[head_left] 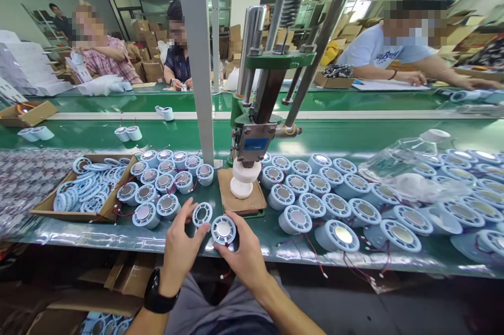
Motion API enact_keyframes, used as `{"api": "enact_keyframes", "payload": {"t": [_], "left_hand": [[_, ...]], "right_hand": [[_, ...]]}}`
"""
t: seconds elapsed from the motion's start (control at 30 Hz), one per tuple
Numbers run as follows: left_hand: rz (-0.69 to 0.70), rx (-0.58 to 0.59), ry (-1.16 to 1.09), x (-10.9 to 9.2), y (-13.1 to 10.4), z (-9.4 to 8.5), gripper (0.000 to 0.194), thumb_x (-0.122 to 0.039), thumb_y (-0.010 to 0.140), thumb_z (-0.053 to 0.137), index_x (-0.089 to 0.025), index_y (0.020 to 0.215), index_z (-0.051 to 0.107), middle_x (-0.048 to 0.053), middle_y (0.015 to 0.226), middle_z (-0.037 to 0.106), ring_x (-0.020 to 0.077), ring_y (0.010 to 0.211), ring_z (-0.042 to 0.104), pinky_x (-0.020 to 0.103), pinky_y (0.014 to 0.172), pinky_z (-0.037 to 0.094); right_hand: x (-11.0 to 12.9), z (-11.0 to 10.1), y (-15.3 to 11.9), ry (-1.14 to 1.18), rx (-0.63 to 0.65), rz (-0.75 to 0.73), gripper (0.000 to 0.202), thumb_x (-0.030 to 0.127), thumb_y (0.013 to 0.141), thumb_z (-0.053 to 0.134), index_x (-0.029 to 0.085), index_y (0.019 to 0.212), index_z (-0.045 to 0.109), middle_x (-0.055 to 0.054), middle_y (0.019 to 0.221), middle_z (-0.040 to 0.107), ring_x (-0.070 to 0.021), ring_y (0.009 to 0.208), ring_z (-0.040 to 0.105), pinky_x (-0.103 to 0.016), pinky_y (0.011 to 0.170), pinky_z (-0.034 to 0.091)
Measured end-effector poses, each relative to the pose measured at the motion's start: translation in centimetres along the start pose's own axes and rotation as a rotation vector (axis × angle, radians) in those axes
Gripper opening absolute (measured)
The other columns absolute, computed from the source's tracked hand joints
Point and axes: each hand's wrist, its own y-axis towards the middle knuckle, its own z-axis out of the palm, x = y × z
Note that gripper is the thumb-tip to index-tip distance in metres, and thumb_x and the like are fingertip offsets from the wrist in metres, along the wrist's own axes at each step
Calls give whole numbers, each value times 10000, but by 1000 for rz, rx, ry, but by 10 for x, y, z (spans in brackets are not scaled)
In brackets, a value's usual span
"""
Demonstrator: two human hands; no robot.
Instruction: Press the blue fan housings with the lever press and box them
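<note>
Left hand (184,243) grasping ring (202,215) between thumb and fingers. Right hand (243,251) grasping motor (223,230), silver face up, just beside ring. Both at near edge of green worktop (271,243), in front of press (255,130). More motors either side of press; box (128,180) of loose rings at far left. Bottle (403,154) among motors on right.

Both hands (211,244) low and close together, fingers curled inward.
</note>
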Motion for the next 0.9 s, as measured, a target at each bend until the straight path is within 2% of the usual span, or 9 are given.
{"api": "enact_keyframes", "payload": {"t": [0.17,0.4,0.5,0.6,0.67,0.73,0.8,0.87,0.9], "left_hand": [[221,106,57,-30,-6,-4,665,-257,912,575,-265,1512,288,110,1310,624,267,1140,638,420,962,553],[113,110,2,-35,-9,8,714,-219,841,583,-224,1500,306,122,1265,627,277,1159,612,448,991,534],[57,121,-81,-31,-15,16,605,-272,877,523,-164,1454,376,162,1344,587,287,1232,577,462,1030,504],[-38,199,-178,-29,-12,17,505,-311,864,522,-137,1338,507,155,1282,643,279,1151,636,427,976,531],[-115,214,-233,-30,2,11,485,-330,804,589,-148,1254,580,117,1175,700,264,1041,679,395,931,546],[-156,170,-265,-34,26,3,495,-355,751,645,-158,1205,619,89,1110,723,258,982,689,385,919,542],[-140,112,-294,-41,55,-1,518,-379,724,680,-160,1191,635,79,1087,728,257,966,686,383,919,533],[-101,95,-374,-46,81,2,516,-374,711,694,-155,1175,640,76,1057,730,248,940,684,367,889,537],[-89,90,-424,-48,92,5,498,-367,715,690,-149,1161,641,78,1045,728,242,927,683,358,872,539]], "right_hand": [[-6,13,-2,5,-79,-47,534,225,828,671,157,1337,526,-133,1261,637,-211,1156,651,-337,985,572],[-7,18,-4,-7,-86,-86,621,227,840,674,157,1420,464,-144,1290,615,-211,1176,635,-343,999,568],[-5,10,-4,-106,34,-102,590,125,838,586,141,1419,485,-162,1291,598,-226,1195,611,-381,1008,562],[12,-36,19,-268,281,-209,595,109,807,585,156,1397,524,-156,1302,587,-254,1195,601,-408,946,591],[40,-91,56,-368,262,-347,527,185,812,645,164,1334,576,-137,1281,606,-254,1172,614,-401,914,600],[79,-153,112,-510,-57,-452,403,193,850,621,126,1247,623,-128,1216,637,-230,1143,630,-385,941,569],[119,-207,177,-652,-352,-447,350,262,903,557,68,1183,637,-107,1165,650,-203,1117,637,-372,970,501],[150,-241,238,-708,-463,-369,520,414,887,459,-14,1140,611,-84,1280,580,-214,1208,570,-351,988,402],[159,-249,265,-646,-430,-323,569,424,882,362,-62,1057,602,-92,1221,601,-186,1166,581,-338,930,401]]}}
